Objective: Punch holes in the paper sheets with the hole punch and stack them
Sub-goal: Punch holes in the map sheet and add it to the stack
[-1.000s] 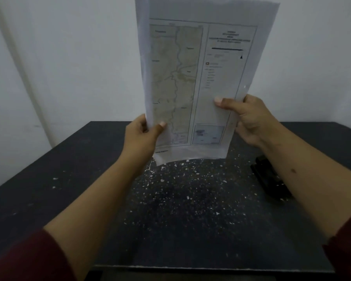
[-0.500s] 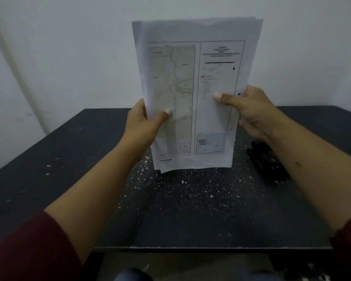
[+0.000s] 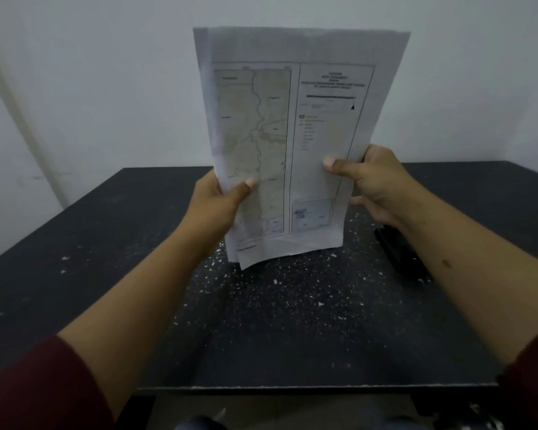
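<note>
I hold a bundle of white paper sheets (image 3: 292,88) upright over the black table (image 3: 90,243); the front sheet shows a printed map and a legend. My left hand (image 3: 218,206) grips the bundle's left edge, thumb on the front. My right hand (image 3: 373,181) grips the right edge the same way. The bundle's lower edge stands on or just above the table; contact cannot be told. A black hole punch (image 3: 398,252) lies on the table at the right, partly hidden behind my right forearm.
Small white paper flecks (image 3: 292,293) are scattered over the middle of the table. A plain white wall (image 3: 106,88) stands behind the table. The table's near edge (image 3: 292,387) runs across the bottom of the view.
The paper bundle has come down from high in view until its lower edge is at the table. Both hands kept their grip on its sides.
</note>
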